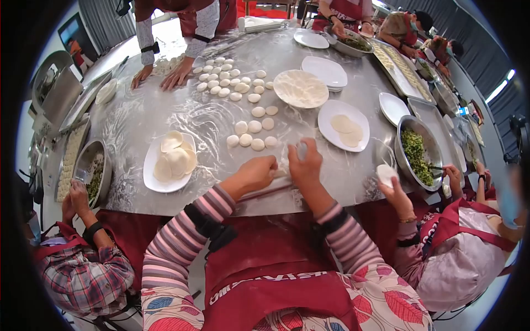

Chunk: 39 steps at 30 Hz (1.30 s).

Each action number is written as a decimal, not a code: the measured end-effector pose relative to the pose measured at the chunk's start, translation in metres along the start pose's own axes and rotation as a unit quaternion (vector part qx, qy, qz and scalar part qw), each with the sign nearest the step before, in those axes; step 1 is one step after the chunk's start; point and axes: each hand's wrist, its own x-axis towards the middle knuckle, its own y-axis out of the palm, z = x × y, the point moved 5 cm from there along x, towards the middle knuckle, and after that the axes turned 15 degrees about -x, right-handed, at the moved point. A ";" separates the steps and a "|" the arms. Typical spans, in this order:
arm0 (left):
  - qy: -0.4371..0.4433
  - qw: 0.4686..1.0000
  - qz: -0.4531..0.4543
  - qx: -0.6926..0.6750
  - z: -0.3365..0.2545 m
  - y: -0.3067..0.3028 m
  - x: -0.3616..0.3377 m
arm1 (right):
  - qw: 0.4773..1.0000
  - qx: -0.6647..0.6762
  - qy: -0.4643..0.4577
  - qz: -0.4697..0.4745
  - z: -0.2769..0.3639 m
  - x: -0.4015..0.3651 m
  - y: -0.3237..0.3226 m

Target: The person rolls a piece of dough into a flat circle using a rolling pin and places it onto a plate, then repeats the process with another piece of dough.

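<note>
My left hand (256, 175) is closed, its fingertips pinched at a small piece of white dough (283, 167) near the table's front edge. Just to the right, my right hand (306, 168) has bent fingers and lies over the right end of a pale rolling pin (267, 190). Much of the pin and dough is hidden by my hands. Beyond them, several flattened dough rounds (254, 127) lie on the floured metal table (210, 127). A white plate (149, 176) at left carries stacked dough wrappers (177, 160).
On the right are a plate with wrappers (346, 130), a floured round plate (301, 88) and a bowl of green filling (417, 157). A co-worker's hand (396, 196) holds a wrapper there. Across the table, another person's hands (178, 74) press on dough. Another filling bowl (105, 165) stands left.
</note>
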 end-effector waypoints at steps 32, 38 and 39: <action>-0.066 0.996 0.015 -0.058 0.004 -0.006 -0.012 | 0.996 0.049 0.059 0.044 -0.004 -0.029 -0.025; -0.009 1.000 -0.017 0.011 0.000 0.001 -0.003 | 1.000 0.015 0.009 0.010 -0.001 -0.003 0.001; -0.013 0.998 -0.051 0.036 0.000 -0.002 0.000 | 1.000 0.019 0.014 0.013 0.000 0.001 0.006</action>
